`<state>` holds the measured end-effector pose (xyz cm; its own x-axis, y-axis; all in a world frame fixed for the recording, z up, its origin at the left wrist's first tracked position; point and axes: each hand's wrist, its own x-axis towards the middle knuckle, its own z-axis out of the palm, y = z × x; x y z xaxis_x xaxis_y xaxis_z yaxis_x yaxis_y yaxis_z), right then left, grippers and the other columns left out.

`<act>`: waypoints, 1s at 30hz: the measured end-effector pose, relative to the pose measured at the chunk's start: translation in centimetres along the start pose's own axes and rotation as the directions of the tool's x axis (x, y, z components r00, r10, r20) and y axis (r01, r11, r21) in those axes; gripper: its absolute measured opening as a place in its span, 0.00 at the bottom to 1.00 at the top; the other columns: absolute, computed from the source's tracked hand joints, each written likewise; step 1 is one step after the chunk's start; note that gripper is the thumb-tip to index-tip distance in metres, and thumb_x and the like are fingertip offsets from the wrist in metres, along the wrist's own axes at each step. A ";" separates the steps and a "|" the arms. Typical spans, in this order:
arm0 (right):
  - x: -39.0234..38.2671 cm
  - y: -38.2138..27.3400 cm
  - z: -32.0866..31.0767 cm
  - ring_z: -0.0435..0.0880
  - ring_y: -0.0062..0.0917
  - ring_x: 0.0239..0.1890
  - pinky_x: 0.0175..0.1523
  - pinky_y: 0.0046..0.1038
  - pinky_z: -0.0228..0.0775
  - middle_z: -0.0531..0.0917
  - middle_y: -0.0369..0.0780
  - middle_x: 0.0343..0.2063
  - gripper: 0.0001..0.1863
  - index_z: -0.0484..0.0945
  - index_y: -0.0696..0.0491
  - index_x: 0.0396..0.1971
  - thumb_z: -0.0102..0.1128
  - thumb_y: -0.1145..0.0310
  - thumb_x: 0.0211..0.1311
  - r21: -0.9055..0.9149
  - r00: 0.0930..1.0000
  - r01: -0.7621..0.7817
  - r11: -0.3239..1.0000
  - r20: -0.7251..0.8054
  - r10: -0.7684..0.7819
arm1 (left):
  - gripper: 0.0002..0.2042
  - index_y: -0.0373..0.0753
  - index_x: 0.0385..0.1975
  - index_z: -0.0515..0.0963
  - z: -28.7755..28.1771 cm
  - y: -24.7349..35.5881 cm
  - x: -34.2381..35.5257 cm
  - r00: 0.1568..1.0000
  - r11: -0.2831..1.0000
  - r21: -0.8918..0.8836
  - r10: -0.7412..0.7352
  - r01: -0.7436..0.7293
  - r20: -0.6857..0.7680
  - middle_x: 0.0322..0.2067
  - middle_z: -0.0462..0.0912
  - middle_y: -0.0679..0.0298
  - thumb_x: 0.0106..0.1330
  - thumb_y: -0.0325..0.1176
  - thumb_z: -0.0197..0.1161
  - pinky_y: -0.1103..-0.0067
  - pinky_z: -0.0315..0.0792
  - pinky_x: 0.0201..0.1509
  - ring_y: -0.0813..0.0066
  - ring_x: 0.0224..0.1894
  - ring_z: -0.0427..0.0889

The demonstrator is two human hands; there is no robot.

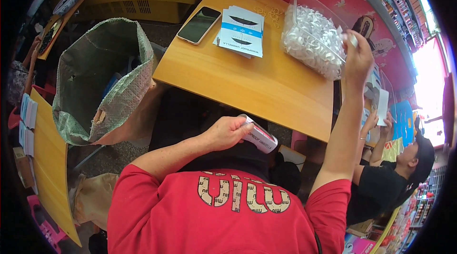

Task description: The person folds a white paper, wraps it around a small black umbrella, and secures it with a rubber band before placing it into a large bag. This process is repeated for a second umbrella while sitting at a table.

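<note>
Tabletop [257, 85] ahead; left hand [227, 133] clasps package [261, 139] (by one end); right hand [360, 58] pinches band [353, 40].

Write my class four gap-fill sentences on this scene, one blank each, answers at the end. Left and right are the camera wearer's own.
1. The package is in the wearer's ____ hand.
2. The wearer's ____ hand is raised at the rim of the clear box.
3. The box holds many curled ____ strips.
4. The cards lie between the box and the ____.

Missing words: left; right; white; phone
</note>
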<state>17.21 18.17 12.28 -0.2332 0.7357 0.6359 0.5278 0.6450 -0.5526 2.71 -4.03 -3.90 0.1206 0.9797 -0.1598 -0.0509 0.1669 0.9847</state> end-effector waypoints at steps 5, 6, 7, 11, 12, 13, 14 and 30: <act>-0.2 5.2 1.6 0.66 0.36 0.50 0.53 0.31 0.56 0.68 0.52 0.46 0.24 0.61 0.62 0.47 0.51 0.69 0.49 -0.247 0.986 0.110 0.963 0.147 -0.075 | 0.13 0.33 0.33 0.74 -1.2 1.5 1.1 0.949 0.968 -0.181 0.114 -0.172 -0.293 0.23 0.75 0.69 0.62 0.37 0.47 0.85 0.68 0.31 0.84 0.26 0.71; -2.6 3.6 1.9 0.66 0.36 0.51 0.54 0.31 0.55 0.68 0.51 0.46 0.25 0.61 0.63 0.47 0.52 0.67 0.49 -0.117 0.983 0.101 0.988 0.167 -0.081 | 0.14 0.33 0.33 0.73 -1.4 1.7 1.4 0.923 0.954 -0.219 0.114 -0.205 -0.367 0.23 0.75 0.69 0.62 0.38 0.47 0.86 0.68 0.31 0.84 0.26 0.71; -5.5 1.0 2.4 0.64 0.36 0.51 0.55 0.32 0.54 0.67 0.50 0.47 0.27 0.61 0.62 0.47 0.54 0.65 0.49 0.013 0.964 -0.080 0.997 0.255 0.074 | 0.14 0.32 0.32 0.73 -1.6 1.0 2.4 0.894 0.959 -0.084 0.218 -0.271 -0.392 0.23 0.75 0.69 0.62 0.38 0.47 0.86 0.66 0.30 0.84 0.25 0.70; -14.9 -1.9 6.8 0.58 0.39 0.54 0.57 0.41 0.43 0.62 0.46 0.50 0.27 0.60 0.55 0.50 0.54 0.65 0.48 -0.091 0.928 0.278 0.956 0.281 -0.243 | 0.14 0.31 0.31 0.72 -0.2 0.9 3.8 0.925 0.965 0.155 0.247 -0.210 -0.288 0.23 0.75 0.69 0.63 0.37 0.46 0.86 0.65 0.29 0.84 0.25 0.69; -16.0 -1.9 7.2 0.58 0.39 0.54 0.57 0.43 0.42 0.62 0.45 0.50 0.26 0.60 0.54 0.50 0.53 0.66 0.49 -0.148 0.932 0.274 0.950 0.285 -0.224 | 0.14 0.31 0.30 0.72 0.5 0.6 4.0 0.904 0.955 0.003 0.281 -0.296 -0.322 0.23 0.75 0.68 0.63 0.37 0.46 0.85 0.65 0.29 0.84 0.26 0.69; -16.3 -1.7 7.3 0.57 0.39 0.55 0.57 0.43 0.42 0.62 0.45 0.50 0.26 0.59 0.54 0.51 0.52 0.66 0.50 -0.124 0.943 0.251 0.960 0.254 -0.214 | 0.13 0.31 0.30 0.72 1.2 0.5 4.0 0.878 0.916 -0.144 0.301 -0.375 -0.372 0.23 0.75 0.68 0.63 0.36 0.46 0.85 0.65 0.30 0.85 0.26 0.69; -16.5 -1.4 7.1 0.57 0.39 0.55 0.57 0.44 0.41 0.62 0.45 0.50 0.26 0.59 0.54 0.51 0.51 0.67 0.50 -0.097 0.953 0.231 0.968 0.223 -0.205 | 0.12 0.31 0.28 0.72 2.0 0.9 3.5 0.851 0.894 -0.191 0.293 -0.406 -0.437 0.19 0.71 0.71 0.63 0.35 0.47 0.86 0.62 0.27 0.86 0.23 0.66; -18.6 -0.3 -0.2 0.67 0.12 0.27 0.35 0.14 0.59 0.70 0.32 0.23 0.14 0.64 0.59 0.41 0.48 0.79 0.51 0.726 0.875 -0.483 0.490 0.379 0.300 | 0.04 0.36 0.28 0.71 -0.3 2.3 -0.2 0.959 0.795 -0.566 0.064 -0.216 -0.277 0.28 0.75 0.66 0.59 0.29 0.52 0.80 0.71 0.38 0.79 0.32 0.75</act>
<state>21.56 4.29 0.71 -0.3554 0.9159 0.1865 -0.2218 0.1112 -0.9687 2.27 -3.82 -1.59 -0.1617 0.9807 -0.1098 -0.6278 -0.0164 0.7782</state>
